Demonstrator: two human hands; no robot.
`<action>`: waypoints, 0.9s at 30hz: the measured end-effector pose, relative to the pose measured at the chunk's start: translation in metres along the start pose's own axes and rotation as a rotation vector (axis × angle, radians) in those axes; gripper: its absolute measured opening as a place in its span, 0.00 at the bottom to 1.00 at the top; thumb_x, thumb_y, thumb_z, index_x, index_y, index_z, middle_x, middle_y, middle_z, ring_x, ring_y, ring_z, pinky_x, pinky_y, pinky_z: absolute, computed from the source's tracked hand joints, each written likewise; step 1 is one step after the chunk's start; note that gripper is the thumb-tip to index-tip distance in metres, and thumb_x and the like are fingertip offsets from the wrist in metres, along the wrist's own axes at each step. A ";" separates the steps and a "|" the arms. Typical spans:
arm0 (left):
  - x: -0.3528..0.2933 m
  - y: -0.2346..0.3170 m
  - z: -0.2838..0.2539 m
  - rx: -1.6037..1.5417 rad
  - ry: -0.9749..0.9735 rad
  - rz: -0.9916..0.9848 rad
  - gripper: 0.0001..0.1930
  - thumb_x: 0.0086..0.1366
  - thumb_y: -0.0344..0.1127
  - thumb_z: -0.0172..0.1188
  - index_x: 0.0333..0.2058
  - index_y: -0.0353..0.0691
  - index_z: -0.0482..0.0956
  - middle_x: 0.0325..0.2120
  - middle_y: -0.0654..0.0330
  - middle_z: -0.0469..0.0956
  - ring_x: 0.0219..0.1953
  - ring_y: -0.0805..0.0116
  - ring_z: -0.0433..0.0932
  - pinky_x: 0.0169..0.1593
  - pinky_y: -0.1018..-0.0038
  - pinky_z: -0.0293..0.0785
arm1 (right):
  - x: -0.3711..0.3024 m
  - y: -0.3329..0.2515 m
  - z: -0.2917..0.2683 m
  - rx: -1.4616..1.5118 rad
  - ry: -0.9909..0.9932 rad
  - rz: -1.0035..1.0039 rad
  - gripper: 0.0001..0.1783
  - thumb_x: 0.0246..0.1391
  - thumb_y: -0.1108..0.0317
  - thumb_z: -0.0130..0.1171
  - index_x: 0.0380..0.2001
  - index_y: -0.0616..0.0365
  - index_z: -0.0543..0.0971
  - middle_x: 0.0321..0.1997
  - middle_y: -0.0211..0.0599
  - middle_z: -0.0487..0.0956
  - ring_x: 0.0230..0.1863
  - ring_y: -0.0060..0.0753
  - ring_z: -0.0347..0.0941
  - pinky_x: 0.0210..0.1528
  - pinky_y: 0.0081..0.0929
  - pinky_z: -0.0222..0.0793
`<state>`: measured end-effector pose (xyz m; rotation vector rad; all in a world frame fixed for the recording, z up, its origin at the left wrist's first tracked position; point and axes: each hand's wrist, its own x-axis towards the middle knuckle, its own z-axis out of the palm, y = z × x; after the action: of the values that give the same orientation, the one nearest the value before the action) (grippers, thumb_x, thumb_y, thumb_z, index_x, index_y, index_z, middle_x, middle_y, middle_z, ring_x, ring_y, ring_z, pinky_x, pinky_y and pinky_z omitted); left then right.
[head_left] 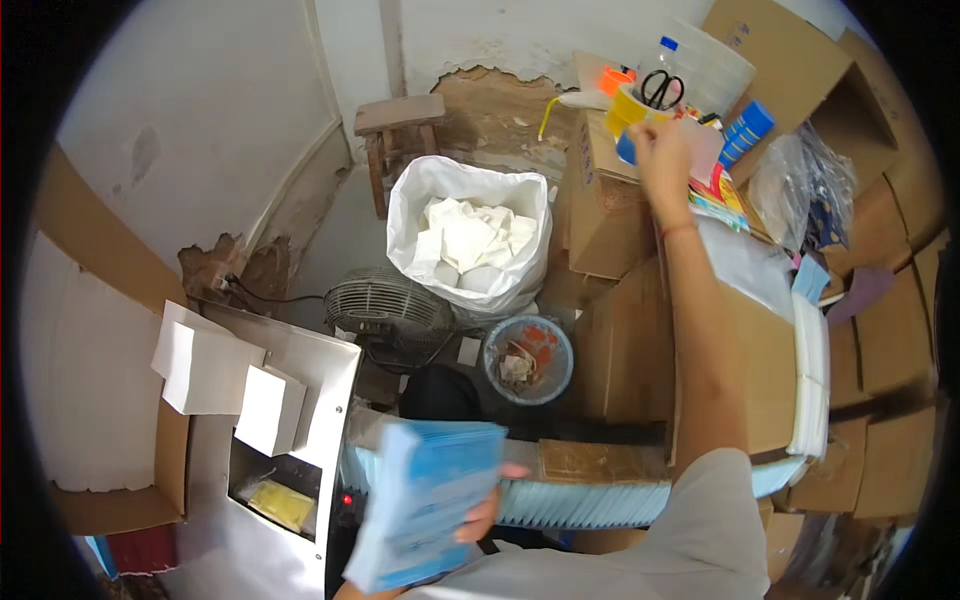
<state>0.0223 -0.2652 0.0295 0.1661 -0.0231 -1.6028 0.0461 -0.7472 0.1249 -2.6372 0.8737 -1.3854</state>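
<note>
My left hand [478, 515] is wrapped round a thick stack of blue-and-white printed sheets [430, 490], slightly blurred, low in the middle. My right arm stretches up to the far right, over a cardboard box [615, 215] topped with clutter. There my right hand [662, 160] has its fingers closed, with a small blue thing [627, 148] at the fingertips; its kind is unclear. Just beyond the fingers stands a yellow container [630, 108] with black-handled scissors [661, 91]. A blue cylinder [746, 133] lies tilted to the right of that hand.
A white sack [410, 250] of paper scraps, a fan [388, 305] and a blue waste bin [570, 365] stand on the floor ahead. Folded light-blue sheets [590, 503] line up along the front. A metal machine [215, 460] is at left. Cardboard boxes [870, 330] crowd the right.
</note>
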 end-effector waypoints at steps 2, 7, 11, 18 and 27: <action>-0.028 0.012 -0.014 -0.177 -0.067 0.075 0.47 0.68 0.67 0.38 0.68 0.27 0.50 0.26 0.50 0.71 0.21 0.59 0.70 0.23 0.68 0.65 | 0.038 0.045 0.026 -0.247 0.065 -0.072 0.12 0.52 0.64 0.59 0.31 0.63 0.84 0.34 0.51 0.82 0.37 0.55 0.79 0.37 0.46 0.73; -0.172 0.025 -0.026 0.209 0.130 0.551 0.45 0.67 0.64 0.47 0.68 0.32 0.48 0.31 0.50 0.68 0.24 0.57 0.70 0.26 0.61 0.66 | 0.084 0.122 0.062 -0.699 -0.366 -0.132 0.12 0.50 0.62 0.57 0.32 0.54 0.86 0.34 0.52 0.83 0.35 0.53 0.81 0.37 0.45 0.75; -0.312 -0.021 -0.037 0.446 0.681 0.957 0.37 0.71 0.50 0.49 0.69 0.36 0.46 0.32 0.57 0.69 0.22 0.63 0.68 0.26 0.67 0.66 | 0.054 0.045 0.054 -0.602 -0.206 -0.116 0.09 0.52 0.68 0.56 0.32 0.57 0.84 0.35 0.53 0.83 0.41 0.55 0.80 0.43 0.44 0.75; -0.385 -0.060 -0.067 1.145 2.094 1.289 0.20 0.73 0.45 0.47 0.52 0.34 0.73 0.27 0.61 0.76 0.24 0.64 0.73 0.31 0.66 0.71 | -0.049 -0.177 0.005 0.326 -0.035 -0.542 0.09 0.55 0.71 0.58 0.39 0.59 0.82 0.36 0.41 0.81 0.40 0.43 0.77 0.45 0.35 0.71; -0.388 0.003 -0.029 2.034 1.736 0.452 0.16 0.66 0.46 0.58 0.34 0.36 0.82 0.27 0.47 0.80 0.30 0.47 0.79 0.36 0.61 0.74 | -0.289 -0.421 0.000 0.684 -0.205 -0.799 0.11 0.48 0.65 0.65 0.34 0.59 0.81 0.36 0.35 0.75 0.41 0.42 0.68 0.53 0.46 0.61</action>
<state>0.0399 0.1236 0.0367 2.6889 -0.2962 0.0387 0.1120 -0.2504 0.0273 -2.5133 -0.6570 -1.1467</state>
